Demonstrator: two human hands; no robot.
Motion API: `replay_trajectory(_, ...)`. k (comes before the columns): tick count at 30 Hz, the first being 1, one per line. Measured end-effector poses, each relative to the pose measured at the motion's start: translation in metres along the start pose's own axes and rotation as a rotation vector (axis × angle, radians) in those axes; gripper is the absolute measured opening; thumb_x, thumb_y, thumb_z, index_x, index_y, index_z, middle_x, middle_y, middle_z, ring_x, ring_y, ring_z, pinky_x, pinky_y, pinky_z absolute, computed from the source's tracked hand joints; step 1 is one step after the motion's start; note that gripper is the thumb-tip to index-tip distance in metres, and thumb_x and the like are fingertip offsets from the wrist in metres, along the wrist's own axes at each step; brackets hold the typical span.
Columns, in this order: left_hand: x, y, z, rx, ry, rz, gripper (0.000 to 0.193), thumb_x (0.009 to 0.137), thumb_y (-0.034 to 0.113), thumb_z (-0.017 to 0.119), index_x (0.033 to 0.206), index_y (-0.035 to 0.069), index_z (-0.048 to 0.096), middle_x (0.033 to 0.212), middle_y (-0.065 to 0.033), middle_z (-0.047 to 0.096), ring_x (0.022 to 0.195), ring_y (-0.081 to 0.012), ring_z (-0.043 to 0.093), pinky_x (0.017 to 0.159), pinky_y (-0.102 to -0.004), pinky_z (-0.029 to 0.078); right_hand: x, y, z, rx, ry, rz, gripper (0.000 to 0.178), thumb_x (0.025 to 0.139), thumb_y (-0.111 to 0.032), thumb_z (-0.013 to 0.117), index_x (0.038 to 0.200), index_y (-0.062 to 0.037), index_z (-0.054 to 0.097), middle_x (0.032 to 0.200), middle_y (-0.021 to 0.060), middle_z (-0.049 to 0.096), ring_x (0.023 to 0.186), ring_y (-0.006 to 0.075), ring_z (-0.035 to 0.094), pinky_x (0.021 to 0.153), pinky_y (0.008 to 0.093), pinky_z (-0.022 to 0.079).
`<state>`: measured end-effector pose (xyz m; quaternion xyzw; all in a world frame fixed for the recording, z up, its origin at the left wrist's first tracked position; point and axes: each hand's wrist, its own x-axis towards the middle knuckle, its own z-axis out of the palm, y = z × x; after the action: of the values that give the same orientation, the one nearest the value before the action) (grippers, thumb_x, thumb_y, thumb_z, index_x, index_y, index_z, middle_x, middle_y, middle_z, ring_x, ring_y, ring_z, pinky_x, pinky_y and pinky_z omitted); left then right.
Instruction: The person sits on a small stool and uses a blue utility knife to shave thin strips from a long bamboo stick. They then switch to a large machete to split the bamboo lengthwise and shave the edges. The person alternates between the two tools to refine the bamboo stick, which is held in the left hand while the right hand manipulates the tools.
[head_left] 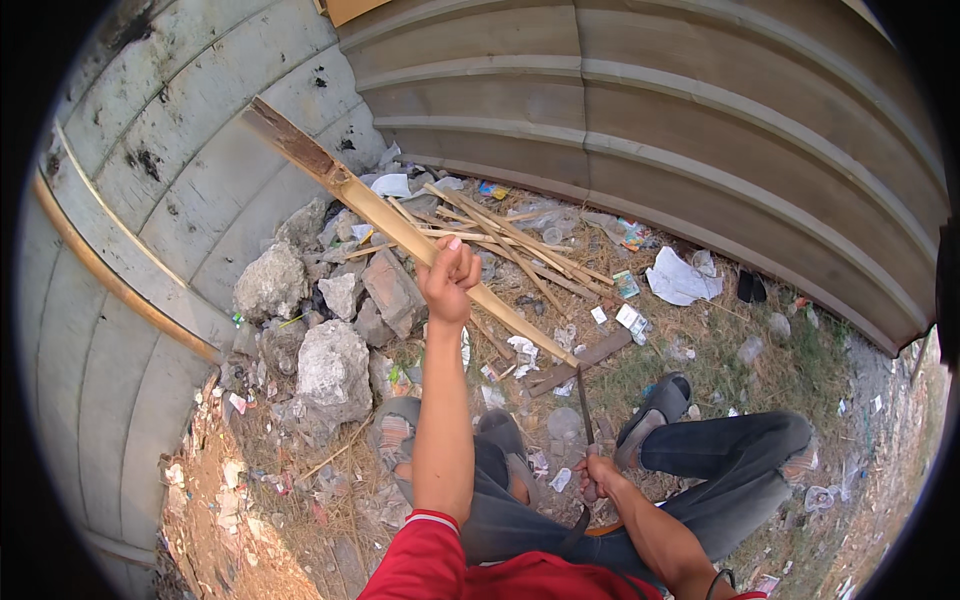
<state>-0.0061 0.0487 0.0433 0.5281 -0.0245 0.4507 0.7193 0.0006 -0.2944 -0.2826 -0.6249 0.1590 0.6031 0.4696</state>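
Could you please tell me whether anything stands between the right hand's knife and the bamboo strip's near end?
Nothing visible does: the knife in the right hand reaches close to the near end of the bamboo strip; whether they touch is unclear.

No words or numbers legible from where I stand; what print there is sits on the ground litter. Clock centred on mid-view. 12 o'clock: blue-and-yellow wrapper (493, 190), markings too small to make out. 2 o'clock: crumpled multicoloured wrapper (633, 236), print blurred in the folds. 3 o'clock: small green packet (626, 284), coloured face showing, any lettering too fine to read. Just below it, also near 3: white packet (632, 322) with dark patches; cannot tell whether these are letters or pictures. All four lie too far off for reading.
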Motion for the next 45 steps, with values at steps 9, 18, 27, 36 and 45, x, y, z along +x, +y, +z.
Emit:
replay_trajectory(9, 0.023, -0.013, 0.021, 0.258, -0.003, 0.15, 0.047, 0.107, 0.051, 0.037, 0.097, 0.007, 0.051, 0.065, 0.0014, 0.041, 0.056, -0.0092, 0.04, 0.054, -0.0243, 0.033, 0.0, -0.022, 0.01, 0.064, -0.034, -0.062, 0.044, 0.105, -0.031, 0.038, 0.102, 0.0053, 0.061, 0.065, 0.0067, 0.047, 0.044, 0.0202, 0.046, 0.045, 0.0408, 0.047)
replay_trajectory(18, -0.027, -0.123, -0.043, 0.579, 0.115, -0.216, 0.048, 0.094, 0.03, 0.071, 0.127, 0.001, 0.051, 0.114, -0.0136, 0.065, 0.109, -0.0205, 0.062, 0.089, -0.0344, 0.052, -0.017, -0.022, 0.021, 0.174, 0.002, -0.056, 0.025, 0.096, -0.017, 0.049, 0.105, 0.0029, 0.061, 0.067, 0.006, 0.047, 0.047, 0.0186, 0.048, 0.045, 0.0405, 0.047)
replay_trajectory(27, -0.093, -0.192, -0.082, 0.667, 0.17, -0.45, 0.046, 0.093, 0.015, 0.071, 0.129, -0.001, 0.047, 0.117, -0.0178, 0.066, 0.106, -0.0218, 0.066, 0.096, -0.0322, 0.05, -0.018, -0.02, 0.027, 0.217, -0.034, -0.034, 0.036, 0.097, -0.017, 0.042, 0.113, 0.0038, 0.067, 0.072, 0.0058, 0.05, 0.054, 0.0183, 0.05, 0.049, 0.0359, 0.045)
replay_trajectory(36, -0.041, -0.136, -0.05, 0.308, 0.108, -0.323, 0.037, 0.084, -0.002, 0.041, 0.121, -0.002, 0.047, 0.093, -0.0185, 0.066, 0.079, -0.0212, 0.063, 0.075, -0.0342, 0.053, -0.033, -0.056, 0.02, 0.137, 0.294, -0.531, 0.022, 0.085, -0.017, 0.076, 0.089, 0.0001, 0.062, 0.068, 0.0047, 0.057, 0.043, 0.013, 0.049, 0.042, 0.0306, 0.041)
replay_trajectory(45, -0.035, -0.037, 0.04, -0.197, 0.047, -0.165, 0.034, 0.078, 0.007, 0.042, 0.111, 0.0, 0.047, 0.063, -0.0137, 0.053, 0.042, -0.0125, 0.034, 0.04, -0.0271, 0.031, -0.064, -0.114, 0.005, 0.16, 0.095, -0.665, 0.034, 0.084, -0.022, 0.082, 0.098, 0.005, 0.066, 0.075, 0.0061, 0.063, 0.045, 0.0097, 0.05, 0.043, 0.0283, 0.045)
